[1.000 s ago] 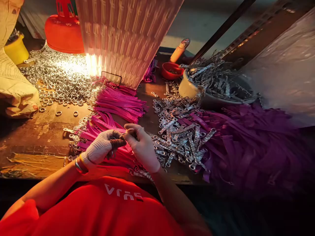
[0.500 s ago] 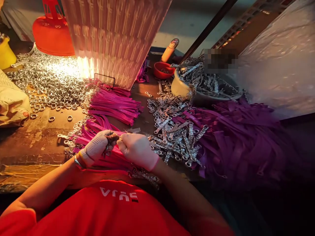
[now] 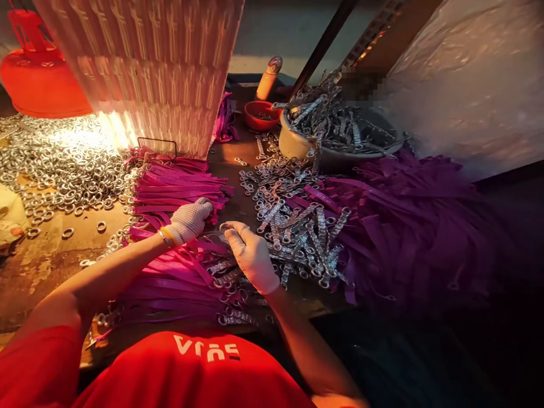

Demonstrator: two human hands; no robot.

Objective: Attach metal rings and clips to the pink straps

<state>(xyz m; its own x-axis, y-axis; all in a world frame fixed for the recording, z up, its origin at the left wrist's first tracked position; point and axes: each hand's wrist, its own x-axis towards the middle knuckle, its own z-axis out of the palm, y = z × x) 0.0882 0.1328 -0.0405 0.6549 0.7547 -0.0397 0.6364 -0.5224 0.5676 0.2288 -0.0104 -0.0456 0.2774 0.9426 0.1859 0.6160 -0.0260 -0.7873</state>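
Magenta straps (image 3: 170, 188) beneath left hand (image 3: 190, 220) look light, limp, I'd pinch ends; can't tell what its curled fingers or right hand (image 3: 251, 255) grip.

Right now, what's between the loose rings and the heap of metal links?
Head view: magenta straps, the left hand over them, then a strip of brown tabletop.

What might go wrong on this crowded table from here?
The left hand is on or just above the bright pink straps, so a sweep of the glove might pull their row out of line.

The loose silver links lie up against the darker purple straps; pieces could snag or get mixed.

The tub is heaped above its rim with silver strips, and some could slide out if it is bumped.
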